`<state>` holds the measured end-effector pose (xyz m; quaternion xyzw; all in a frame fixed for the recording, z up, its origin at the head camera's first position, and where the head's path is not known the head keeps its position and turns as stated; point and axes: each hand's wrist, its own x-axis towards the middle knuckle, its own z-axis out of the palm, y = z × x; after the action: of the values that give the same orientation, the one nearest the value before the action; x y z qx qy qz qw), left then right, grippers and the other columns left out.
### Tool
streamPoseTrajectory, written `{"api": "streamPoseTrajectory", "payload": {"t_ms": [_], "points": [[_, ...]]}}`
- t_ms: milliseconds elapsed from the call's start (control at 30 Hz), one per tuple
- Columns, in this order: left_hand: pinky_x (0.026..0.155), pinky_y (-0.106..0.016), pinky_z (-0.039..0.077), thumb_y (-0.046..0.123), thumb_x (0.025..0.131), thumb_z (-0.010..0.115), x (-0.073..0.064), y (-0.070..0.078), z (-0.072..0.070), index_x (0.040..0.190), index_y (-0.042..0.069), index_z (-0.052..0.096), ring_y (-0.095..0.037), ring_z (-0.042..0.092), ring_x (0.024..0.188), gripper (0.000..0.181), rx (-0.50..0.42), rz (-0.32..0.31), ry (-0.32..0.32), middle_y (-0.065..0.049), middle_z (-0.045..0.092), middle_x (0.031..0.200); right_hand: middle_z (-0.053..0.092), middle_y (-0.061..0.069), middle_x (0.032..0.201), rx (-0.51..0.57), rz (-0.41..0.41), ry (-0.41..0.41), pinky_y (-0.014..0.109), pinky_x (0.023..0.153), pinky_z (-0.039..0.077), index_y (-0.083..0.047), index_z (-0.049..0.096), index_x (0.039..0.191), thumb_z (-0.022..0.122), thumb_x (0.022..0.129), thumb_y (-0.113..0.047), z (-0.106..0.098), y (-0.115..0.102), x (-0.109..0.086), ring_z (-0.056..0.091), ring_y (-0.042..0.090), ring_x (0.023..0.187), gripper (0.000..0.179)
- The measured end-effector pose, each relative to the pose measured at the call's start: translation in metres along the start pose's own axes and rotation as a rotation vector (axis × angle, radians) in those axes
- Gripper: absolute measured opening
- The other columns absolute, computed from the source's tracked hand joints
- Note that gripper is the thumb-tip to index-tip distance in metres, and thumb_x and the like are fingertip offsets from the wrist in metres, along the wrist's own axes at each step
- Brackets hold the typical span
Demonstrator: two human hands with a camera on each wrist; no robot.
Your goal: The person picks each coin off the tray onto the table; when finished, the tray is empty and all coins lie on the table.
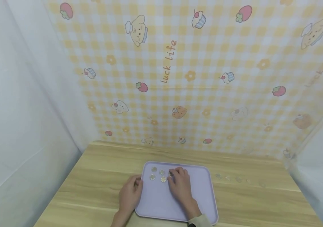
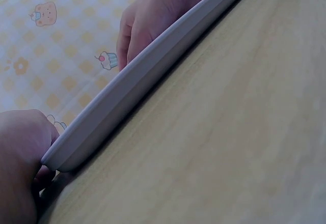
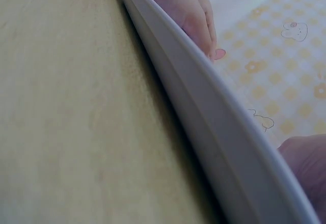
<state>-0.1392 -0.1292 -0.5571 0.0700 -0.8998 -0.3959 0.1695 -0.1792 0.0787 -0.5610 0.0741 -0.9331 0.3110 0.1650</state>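
Note:
A pale purple tray (image 1: 161,203) lies on the wooden table. Several small, round, shiny discs (image 1: 163,179) sit in two rows in its far left part. My left hand (image 1: 130,194) grips the tray's left rim; in the left wrist view that hand (image 2: 23,152) holds the rim's corner, with fingertips partly under it. Over the tray, my right hand (image 1: 180,184) has its thumb and forefinger curled at another small disc (image 1: 170,173) in the far row, partly covered by the fingers. In the right wrist view, the tray wall (image 3: 204,102) hides the discs.
To the right of the tray, several small see-through round pieces (image 1: 238,179) lie in a row on the wooden table (image 1: 252,201). A yellow checked cloth (image 1: 161,94) hangs behind the table, with white cloth walls (image 1: 22,110) at both sides.

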Motion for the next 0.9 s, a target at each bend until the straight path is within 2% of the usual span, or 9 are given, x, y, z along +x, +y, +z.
{"api": "streamPoseTrajectory", "payload": {"t_ms": [167,367,500,700,800,900], "points": [[0.049,-0.019,0.036,0.018,0.090,0.070,0.000,0.000,0.000,0.111,0.012,0.071,0.000,0.042,0.051,0.022,0.012,0.003,0.010,0.010,0.064,0.079,0.064,0.000,0.099,-0.005,0.001,0.005,0.037,0.083,0.042,-0.012,0.073,0.106,0.073,0.086,-0.017,-0.003,-0.003,0.000,0.053,0.016,0.095,0.020],[0.051,-0.019,0.036,0.019,0.091,0.070,-0.001,0.000,0.000,0.112,0.013,0.071,0.000,0.043,0.053,0.023,0.011,-0.015,-0.009,0.010,0.064,0.080,0.063,-0.001,0.095,0.014,0.034,-0.015,0.035,0.081,0.043,-0.010,0.073,0.105,0.073,0.085,-0.017,-0.005,-0.004,0.000,0.052,0.014,0.091,0.021],[0.051,-0.019,0.036,0.020,0.091,0.069,0.000,0.001,0.000,0.112,0.012,0.071,0.000,0.043,0.053,0.023,0.017,-0.014,-0.012,0.009,0.064,0.080,0.060,-0.002,0.089,0.062,0.051,-0.053,0.034,0.078,0.043,-0.008,0.071,0.100,0.074,0.084,-0.016,-0.008,-0.001,0.001,0.051,0.013,0.086,0.018],[0.050,-0.019,0.035,0.016,0.088,0.071,-0.002,0.001,0.001,0.109,0.011,0.072,0.002,0.041,0.052,0.021,0.020,0.026,0.035,0.010,0.062,0.077,0.054,-0.004,0.083,0.125,0.088,-0.140,0.031,0.075,0.040,-0.010,0.067,0.090,0.074,0.082,-0.015,-0.012,0.005,0.004,0.046,0.011,0.082,0.012],[0.051,-0.019,0.035,0.016,0.088,0.071,-0.002,0.001,0.001,0.109,0.012,0.072,0.001,0.041,0.053,0.021,0.020,0.026,0.040,0.011,0.062,0.076,0.052,-0.004,0.080,0.134,0.083,-0.150,0.030,0.073,0.038,-0.011,0.065,0.086,0.074,0.080,-0.015,-0.013,0.006,0.005,0.043,0.012,0.080,0.011],[0.052,-0.019,0.036,0.017,0.089,0.071,-0.001,0.001,0.001,0.110,0.013,0.072,0.000,0.043,0.053,0.022,0.015,0.004,0.020,0.011,0.062,0.077,0.052,-0.005,0.080,0.140,0.100,-0.144,0.029,0.071,0.038,-0.012,0.062,0.088,0.074,0.079,-0.014,-0.013,0.007,0.006,0.043,0.012,0.078,0.015]]}}
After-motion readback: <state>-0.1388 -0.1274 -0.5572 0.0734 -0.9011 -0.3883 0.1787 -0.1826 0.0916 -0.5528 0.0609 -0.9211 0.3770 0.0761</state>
